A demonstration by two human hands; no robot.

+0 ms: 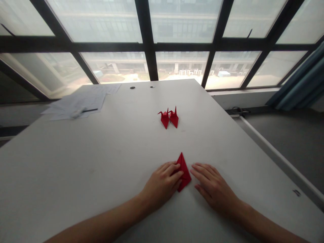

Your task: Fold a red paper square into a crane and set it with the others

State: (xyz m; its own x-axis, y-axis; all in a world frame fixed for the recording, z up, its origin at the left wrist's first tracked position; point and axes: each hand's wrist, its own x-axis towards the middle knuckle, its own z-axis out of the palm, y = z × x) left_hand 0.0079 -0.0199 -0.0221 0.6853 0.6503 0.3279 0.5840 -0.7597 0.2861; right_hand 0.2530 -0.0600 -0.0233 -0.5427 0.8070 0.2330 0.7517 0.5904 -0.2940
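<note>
A folded red paper piece point(184, 168), kite-shaped and flat, lies on the white table point(101, 152) near the front. My left hand point(162, 184) presses its fingers onto the paper's left side. Palm down beside the paper's right edge rests my right hand point(212, 187), its fingertips touching or nearly touching the paper. Further back on the table stand two finished red paper cranes point(169, 117), side by side.
A stack of white printed sheets point(78, 103) with a pen on top lies at the back left. Large windows run behind the table. The table's right edge drops to a grey floor with a white rail point(273, 152).
</note>
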